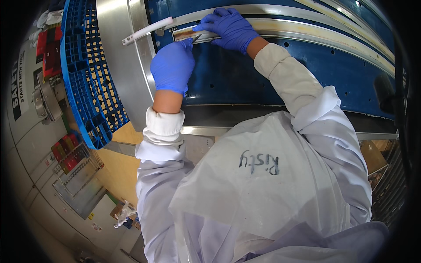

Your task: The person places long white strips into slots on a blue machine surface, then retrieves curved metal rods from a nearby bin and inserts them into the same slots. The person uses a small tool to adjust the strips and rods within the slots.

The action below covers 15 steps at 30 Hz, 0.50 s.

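Observation:
A long metal rail [280, 27] with brownish stains at its left end runs across the blue surface. My left hand [173, 66], in a blue glove, is at that stained end, its fingers closed around a small pointed metal piece whose tip [198, 37] sticks out to the right. What the rest of this piece looks like is hidden by the glove. My right hand [230, 30], gloved in blue too, grips the rail from above just right of the left hand, its fingers bent over it. A white rod [149, 30] lies slantwise beyond my left hand.
The blue panel [237, 79] with small holes lies under the rails. More curved rails [346, 22] reach to the upper right. To the left are a steel ledge [125, 61] and a blue plastic pallet [81, 83]. A dark post [399, 83] stands at the right.

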### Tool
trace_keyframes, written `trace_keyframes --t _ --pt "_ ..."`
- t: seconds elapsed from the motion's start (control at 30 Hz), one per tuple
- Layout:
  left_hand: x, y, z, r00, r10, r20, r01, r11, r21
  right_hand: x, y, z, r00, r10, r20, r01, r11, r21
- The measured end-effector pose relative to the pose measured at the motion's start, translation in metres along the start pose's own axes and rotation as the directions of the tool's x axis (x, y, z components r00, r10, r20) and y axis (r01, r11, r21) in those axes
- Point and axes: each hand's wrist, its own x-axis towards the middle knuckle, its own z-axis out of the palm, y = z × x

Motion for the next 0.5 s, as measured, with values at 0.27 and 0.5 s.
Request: trace_keyframes --t 0.27,0.5 --pt "0.008 -0.004 0.006 0.997 -0.055 0.048 0.058 0.996 -0.062 0.001 0.000 0.000 0.999 0.005 0.044 -0.006 1.000 0.023" --pt "0.008 -0.130 0.014 0.966 -0.214 0.144 0.233 0.963 -0.132 0.002 0.002 0.007 0.999 -0.015 -0.033 0.014 1.000 -0.004"
